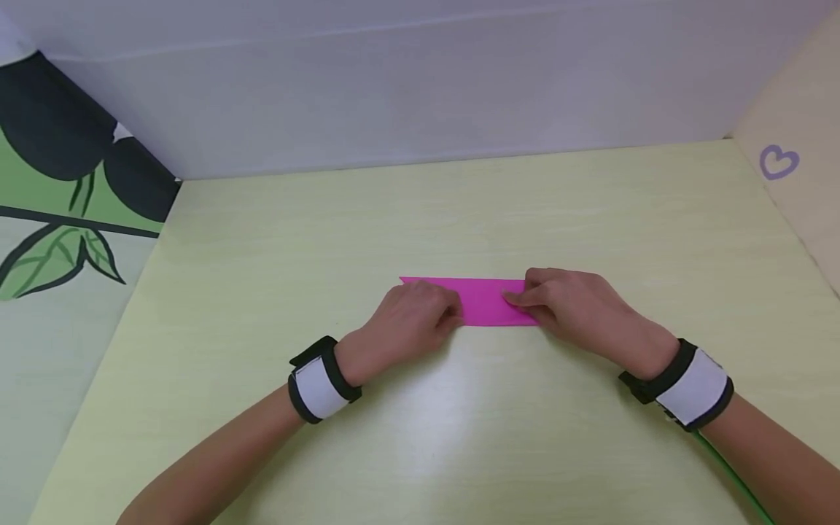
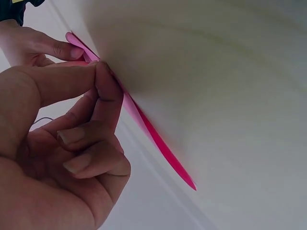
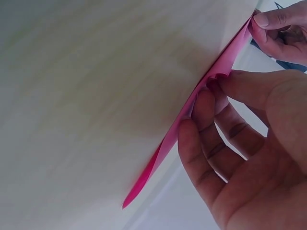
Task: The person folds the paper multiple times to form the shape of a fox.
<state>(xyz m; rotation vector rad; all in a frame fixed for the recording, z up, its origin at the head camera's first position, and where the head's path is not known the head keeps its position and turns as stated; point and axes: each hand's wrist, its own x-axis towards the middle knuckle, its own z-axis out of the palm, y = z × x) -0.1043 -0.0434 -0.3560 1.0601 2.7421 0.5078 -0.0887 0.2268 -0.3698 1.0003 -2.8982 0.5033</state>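
A bright pink strip of folded paper (image 1: 485, 302) lies across the middle of the table. Its left part is covered by my left hand (image 1: 416, 313), and its right end by my right hand (image 1: 577, 310). In the left wrist view, the thumb and index finger of the left hand (image 2: 72, 120) pinch the near edge of the paper (image 2: 158, 136), with the other fingers curled. The right wrist view has the right hand (image 3: 240, 129) pinching the edge of the paper (image 3: 168, 136) between thumb and fingers. The paper's layers stand slightly apart at the ends.
The pale wooden table (image 1: 328, 233) meets a white wall (image 1: 426, 95) at the back. A side panel with a purple heart (image 1: 779, 162) stands at right, and a painted leaf panel (image 1: 59, 255) at left. A green cable (image 1: 735, 474) runs along the right forearm.
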